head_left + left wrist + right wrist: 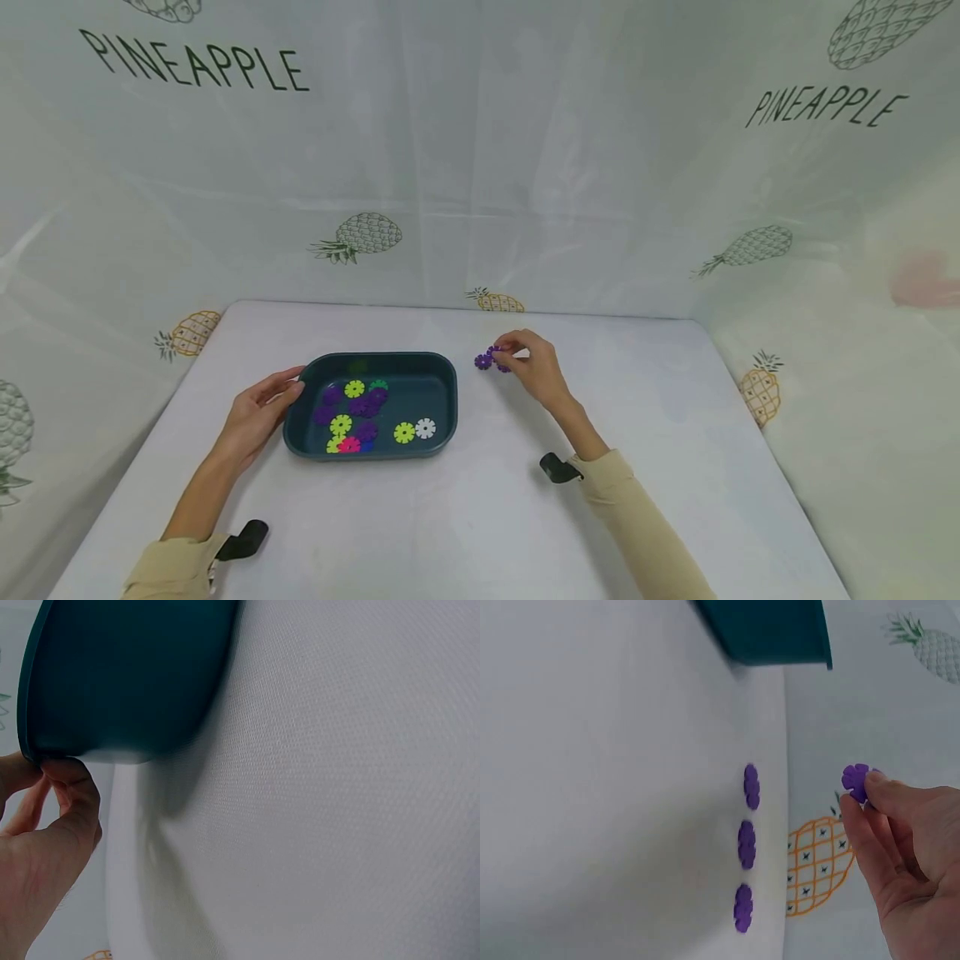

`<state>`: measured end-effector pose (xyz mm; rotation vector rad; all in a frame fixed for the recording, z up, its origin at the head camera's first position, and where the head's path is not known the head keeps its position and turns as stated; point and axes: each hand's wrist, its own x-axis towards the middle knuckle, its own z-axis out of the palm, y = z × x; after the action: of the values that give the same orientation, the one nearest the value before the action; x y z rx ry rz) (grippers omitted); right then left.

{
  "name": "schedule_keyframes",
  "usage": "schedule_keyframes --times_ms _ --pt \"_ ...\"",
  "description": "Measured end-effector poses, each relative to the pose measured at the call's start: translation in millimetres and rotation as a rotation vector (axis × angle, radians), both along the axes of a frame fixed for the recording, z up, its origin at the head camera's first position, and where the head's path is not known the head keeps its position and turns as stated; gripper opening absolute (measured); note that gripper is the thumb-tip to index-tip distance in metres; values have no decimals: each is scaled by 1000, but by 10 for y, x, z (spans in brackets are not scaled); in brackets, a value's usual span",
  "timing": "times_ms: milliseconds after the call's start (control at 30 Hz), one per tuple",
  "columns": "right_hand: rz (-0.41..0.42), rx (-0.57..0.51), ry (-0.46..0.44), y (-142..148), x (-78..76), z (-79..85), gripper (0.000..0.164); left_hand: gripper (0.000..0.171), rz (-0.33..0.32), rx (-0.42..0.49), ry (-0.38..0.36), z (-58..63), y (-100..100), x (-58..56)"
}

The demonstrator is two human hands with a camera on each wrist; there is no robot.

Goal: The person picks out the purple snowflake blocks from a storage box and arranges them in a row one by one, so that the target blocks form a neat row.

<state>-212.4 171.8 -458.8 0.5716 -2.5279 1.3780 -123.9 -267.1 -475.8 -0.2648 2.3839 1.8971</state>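
My left hand (251, 421) grips the left end of a dark teal tray (444, 392), with thumb and fingers at its rim. In the left wrist view, the fingers pinch the rim of the tray (127, 682). Purple, yellow, green, white, pink and blue notched discs lie inside, a white disc (425, 428) at the right. My right hand (534, 367) is right of the tray, above the table. Between its thumb and forefinger it pinches a purple notched disc (856, 781). Below it, three purple discs (747, 844) lie in a row on the table.
The white table (465, 533) reaches back to a pale curtain (450, 167) printed with pineapples. Similar cloth hangs along both sides. A black wrist camera (243, 540) juts from the left sleeve, another black camera (558, 468) from the right.
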Motion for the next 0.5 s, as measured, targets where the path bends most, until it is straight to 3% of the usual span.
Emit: schedule_keyframes --times_ms 500 --pt "-157 -40 -58 501 -3 -252 13 66 9 3 1 -23 -5 4"
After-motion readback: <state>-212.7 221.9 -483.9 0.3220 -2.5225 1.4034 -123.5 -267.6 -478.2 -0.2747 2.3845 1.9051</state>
